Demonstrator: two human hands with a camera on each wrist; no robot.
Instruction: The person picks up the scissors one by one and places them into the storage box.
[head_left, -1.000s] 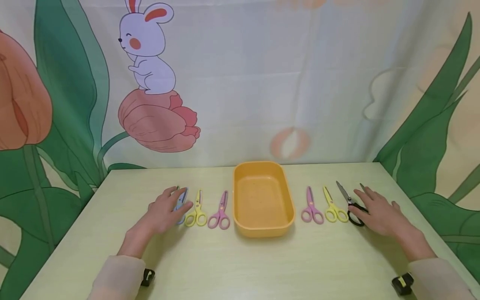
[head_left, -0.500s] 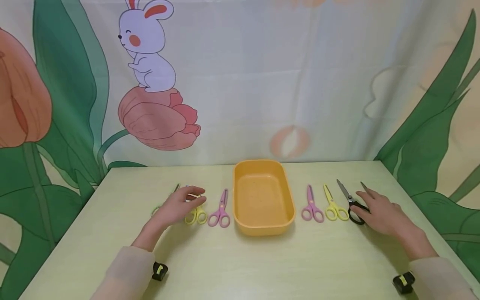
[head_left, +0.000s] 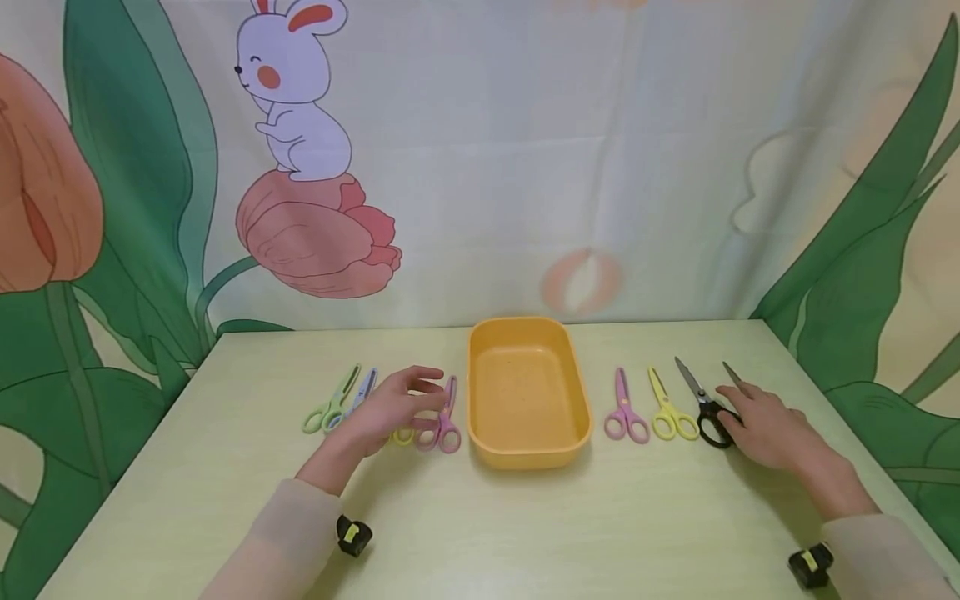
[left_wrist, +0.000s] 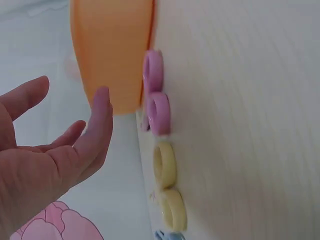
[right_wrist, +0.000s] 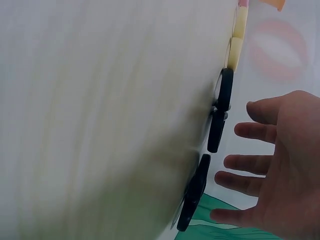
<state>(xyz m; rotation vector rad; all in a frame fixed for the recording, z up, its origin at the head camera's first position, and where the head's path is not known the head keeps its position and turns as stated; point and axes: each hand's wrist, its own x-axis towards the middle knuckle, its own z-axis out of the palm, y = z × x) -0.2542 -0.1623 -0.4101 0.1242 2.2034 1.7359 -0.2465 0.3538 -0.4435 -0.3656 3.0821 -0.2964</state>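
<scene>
My left hand (head_left: 393, 408) hovers with fingers apart over the left yellow scissors (head_left: 405, 436) and the edge of the left pink scissors (head_left: 451, 437). The left wrist view shows nothing between its fingers; it hangs above the pink handle loops (left_wrist: 159, 114) and the yellow loops (left_wrist: 165, 165). Over on the right, my right hand (head_left: 772, 429) is spread above black-handled scissors (head_left: 705, 404). Beneath that hand lies a second pair, only its blade (head_left: 735, 377) visible from the head; its black handle (right_wrist: 194, 192) shows in the right wrist view, apart from the fingers.
A yellow-orange plastic bin (head_left: 530, 458) stands mid-table between two rows of scissors. Green scissors (head_left: 330, 408) and blue scissors (head_left: 363, 389) lie at far left. Right of the bin are pink scissors (head_left: 622, 415) and yellow scissors (head_left: 670, 418). A printed curtain (head_left: 480, 208) hangs behind the table.
My left hand has moved right, from over the green and blue scissors to over the yellow and pink ones, uncovering the first two. The right hand stays nearly in place.
</scene>
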